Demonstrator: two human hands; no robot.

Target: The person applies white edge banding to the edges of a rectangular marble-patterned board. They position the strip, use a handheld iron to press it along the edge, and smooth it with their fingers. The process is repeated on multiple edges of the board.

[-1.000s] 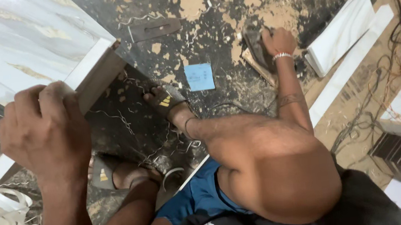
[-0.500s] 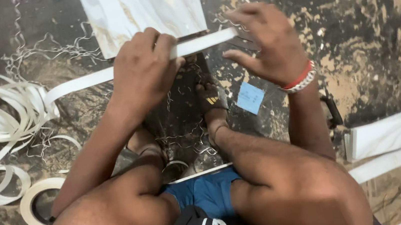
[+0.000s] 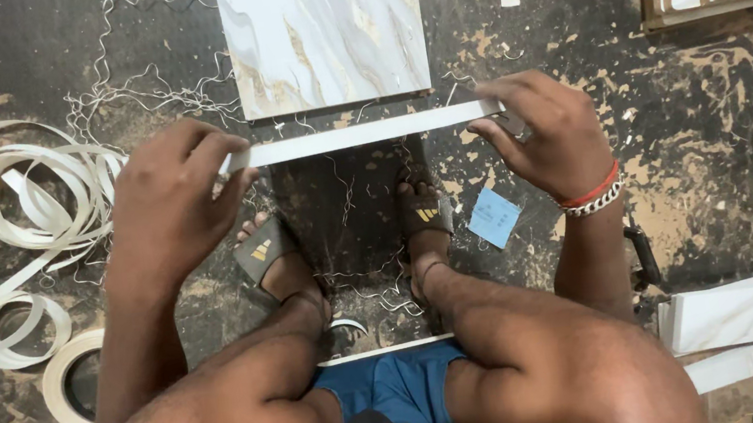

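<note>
Left hand [image 3: 169, 199] and right hand [image 3: 545, 131] each pinch one end of a single white edge-banding strip [image 3: 358, 134], stretched level just below one marble-patterned panel [image 3: 323, 33], above two sandalled feet [image 3: 342, 239] and one blue paper square [image 3: 493, 218].

I have one view only, from the head camera: it looks almost straight down, close over my knees [image 3: 525, 355] and feet, onto the dark floor [image 3: 692, 157] ahead.

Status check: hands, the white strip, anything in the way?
Left hand and right hand each grip one end of the white strip. Strip level, just below the marble-look panel. Loose shavings on the floor around it.
</note>
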